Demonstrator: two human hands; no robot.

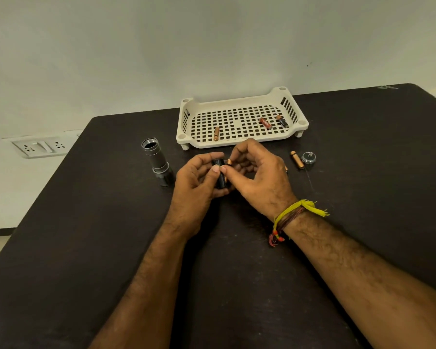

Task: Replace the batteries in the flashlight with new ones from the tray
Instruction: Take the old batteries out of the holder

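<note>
My left hand [196, 182] grips a black battery holder [220, 172] above the middle of the dark table. My right hand [257, 172] pinches a copper-topped battery [228, 162] against the holder's upper end. The silver flashlight body [156, 159] stands open-end up to the left of my hands. Its tail cap [308, 158], spring showing, lies at the right beside a loose battery [297, 159]. The white perforated tray [239, 137] sits behind my hands and holds three batteries: one at the front left [216, 133] and two at the right [265, 123] [282, 121].
The dark table [111, 222] ends near a white wall behind the tray. A wall socket plate [42, 146] shows beyond the table's left edge. A yellow thread band [295, 212] wraps my right wrist.
</note>
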